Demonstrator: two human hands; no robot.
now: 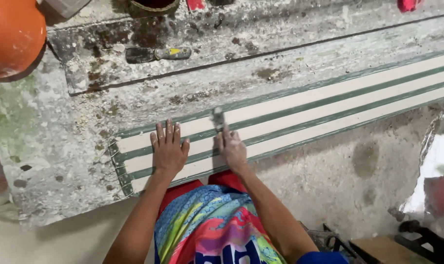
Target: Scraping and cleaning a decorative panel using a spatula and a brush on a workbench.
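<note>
**Both hands on the striped strips, near their left end**

Left hand [169, 149] lies flat, palm down, fingers spread, on the strips [300, 115], a set of long cream strips w/ green lines between them, running from lower left up to the right edge of view. It grips nothing. The hand sits close to the strips' left end, where short green ticks mark the end edge.

Right hand [232, 147] is closed round a small tool [217, 119]; its dark grey tip touches or sits just over the strips, at the second green line from the top. Blurred, so prob. a small scraper or blade, can't tell for sure. The two hands are near each other, not touching.

Strips rest on a worn slab [46, 146], caked in white and brown residue. Its near edge runs just below the strips; beyond it, bare dusty floor [359, 171]. To the right the strips carry on with nothing lying on them.

Behind, past a dark groove, a putty knife [156, 54] w/ yellow-grey handle lies flat on a second board, well apart from both hands. An orange bucket [12, 34] stands at top left corner.
</note>
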